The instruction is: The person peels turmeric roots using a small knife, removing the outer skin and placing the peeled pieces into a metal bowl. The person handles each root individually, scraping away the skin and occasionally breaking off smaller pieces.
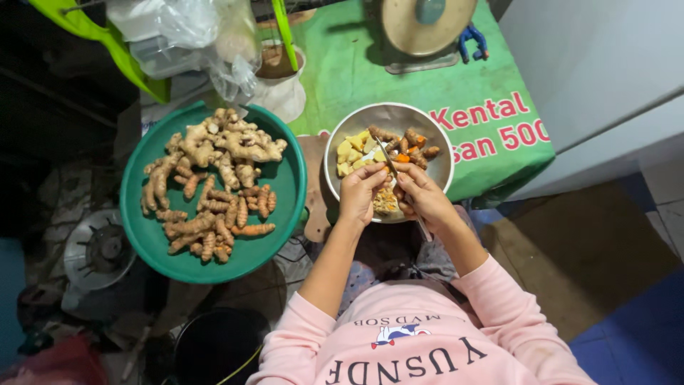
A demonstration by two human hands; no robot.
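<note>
Holding both hands over the near rim of the metal bowl (pixel 436 171), you work just above your lap. Your left hand (pixel 360 194) is curled shut around a small pale root piece (pixel 385 202), fingers bent inward and thumb pressed toward it. Your right hand (pixel 420 194) is closed on the handle of a knife (pixel 387 161); the thin blade rises from between the two hands and points away from you, across the bowl's contents. The two hands are touching or nearly touching at the fingertips.

Inside the metal bowl, note two groups: pale yellow peeled pieces (pixel 350 152) on the left side, and brown and orange unpeeled roots (pixel 412 142) on the right side. The bowl rests at the near edge of the counter, which is covered with a green cloth (pixel 356 78) bearing red lettering.

To your left, a round green tray (pixel 281 178) holds a pile of raw roots (pixel 214 178): lighter, knobbly ginger-like pieces toward the far side, and slimmer brown and orange fingers toward the near side. The tray sits well apart from your hands.

At the far end of the counter stands a weighing scale (pixel 424 28). Clear plastic bags (pixel 206 36) hang above the tray. A dark bucket (pixel 217 342) stands on the floor near your left elbow.
</note>
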